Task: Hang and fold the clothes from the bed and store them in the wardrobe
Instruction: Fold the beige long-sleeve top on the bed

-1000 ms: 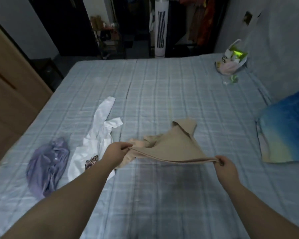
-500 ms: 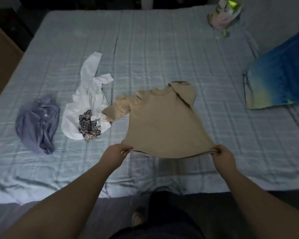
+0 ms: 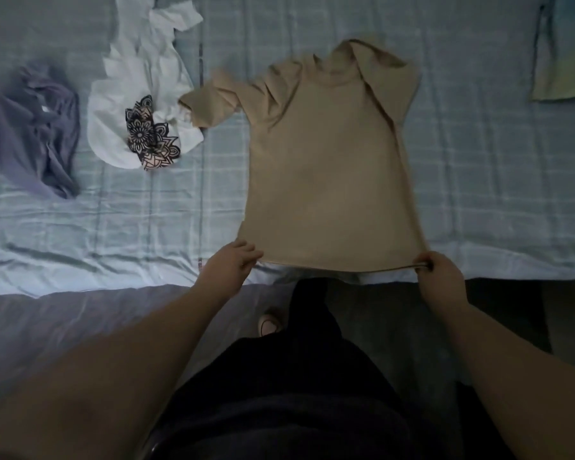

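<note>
A beige T-shirt [image 3: 329, 167] lies spread on the bed [image 3: 166, 200], collar away from me, its hem at the bed's near edge. My left hand [image 3: 228, 265] pinches the hem's left corner. My right hand [image 3: 437, 272] pinches the right corner. The shirt's right sleeve is folded over at the shoulder; the left sleeve points toward a white garment with a black mandala print [image 3: 143, 104]. A crumpled purple garment [image 3: 30, 127] lies farther left.
A blue-to-yellow pillow or cloth [image 3: 565, 51] lies at the upper right of the bed. The checked light-blue sheet hangs over the near edge. My dark clothing and one foot [image 3: 269, 322] show below, on the floor beside the bed.
The shirt went from hanging bunched between my hands to lying flat on the bed, pulled toward the near edge. My view tilted down; both hands keep their grip on the hem.
</note>
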